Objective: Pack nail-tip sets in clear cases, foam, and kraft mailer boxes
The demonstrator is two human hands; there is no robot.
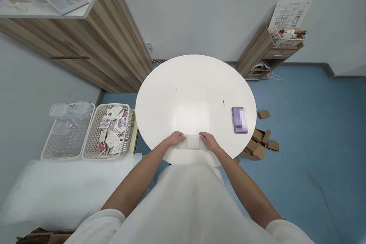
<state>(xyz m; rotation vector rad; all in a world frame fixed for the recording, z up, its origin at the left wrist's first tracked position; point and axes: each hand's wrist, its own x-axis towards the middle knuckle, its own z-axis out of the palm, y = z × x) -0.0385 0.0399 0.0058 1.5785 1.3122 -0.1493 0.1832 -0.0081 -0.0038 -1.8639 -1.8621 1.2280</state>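
A small flat translucent white packet (192,142) is lying at the near edge of the round white tabletop (194,87), right in front of the person. The left hand (176,138) is pinching the packet's left end, fingers (180,134) curled down onto it, and the right hand (209,141) is gripping the right end the same way, fingers (203,135) closed over the edge. The packet is sitting flat between the two hands, with a white sheet (190,156) showing under it and hanging over the rim toward the person's lap.

Out across the tabletop, bare white surface is stretching away to the far rim. A purple card, blurred (239,120), is resting near the right edge, well apart from the hands.

Off the left rim, a white perforated basket of printed cards (110,131) is standing just beside a second white basket holding clear plastic bags (67,129). Small brown cardboard boxes (259,143) are lying scattered on the blue floor (309,129) below the right rim. A wooden cabinet (108,45) is rising at far left, a low wooden side unit (264,51) at far right, with open floor running between and to the right.
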